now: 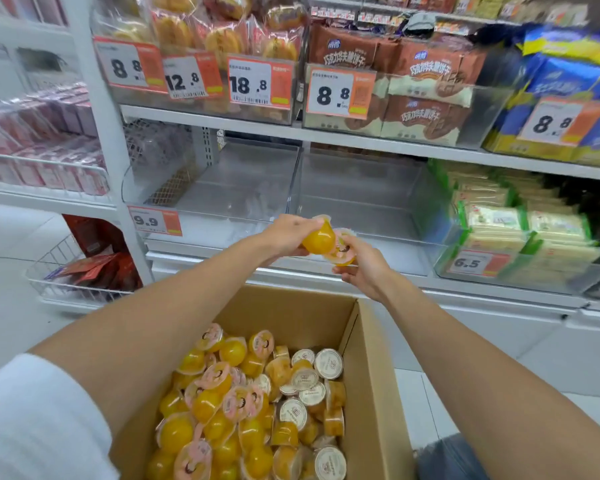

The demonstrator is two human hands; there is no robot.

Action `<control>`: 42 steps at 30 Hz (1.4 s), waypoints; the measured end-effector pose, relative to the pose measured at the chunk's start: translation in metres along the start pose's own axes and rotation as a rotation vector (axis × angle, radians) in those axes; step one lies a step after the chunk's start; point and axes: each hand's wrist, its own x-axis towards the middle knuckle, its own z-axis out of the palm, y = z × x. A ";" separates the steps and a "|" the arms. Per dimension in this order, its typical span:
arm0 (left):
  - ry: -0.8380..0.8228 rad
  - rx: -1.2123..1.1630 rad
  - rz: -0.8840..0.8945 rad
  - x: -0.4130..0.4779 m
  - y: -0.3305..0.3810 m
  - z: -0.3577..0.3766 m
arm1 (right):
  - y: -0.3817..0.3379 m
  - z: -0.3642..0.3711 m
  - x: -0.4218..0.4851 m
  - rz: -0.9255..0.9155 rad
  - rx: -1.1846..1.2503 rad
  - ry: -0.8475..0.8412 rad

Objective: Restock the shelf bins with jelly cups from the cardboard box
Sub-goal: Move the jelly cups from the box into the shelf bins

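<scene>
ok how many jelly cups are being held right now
2. An orange cup in the left hand; a pink-lidded cup in the right hand, right beside it. More could be hidden behind the hands.

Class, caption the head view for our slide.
Left hand holds a yellow jelly cup, right hand a pink-lidded cup, beyond the cardboard box.

Yellow-orange jelly cup [318, 241] in the left hand [288, 233], pink-lidded cup [342, 251] in the right hand [362, 268], brown cardboard box [371, 375] below, white-and-orange price tags [340, 91] above.
</scene>
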 end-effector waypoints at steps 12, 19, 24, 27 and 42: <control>0.246 0.476 0.129 0.199 0.014 0.017 | -0.069 -0.045 0.164 -0.013 -0.217 0.362; 0.388 0.840 0.037 0.275 -0.015 0.010 | -0.057 -0.039 0.255 0.009 -0.137 0.297; 0.336 0.821 0.021 0.289 -0.037 0.010 | -0.060 -0.037 0.268 -0.007 -0.056 0.215; 0.467 1.075 0.021 0.283 -0.031 0.013 | -0.053 -0.038 0.280 0.012 -0.076 0.278; 0.273 0.780 -0.016 0.270 -0.033 0.010 | -0.059 -0.031 0.236 -0.118 -0.576 0.169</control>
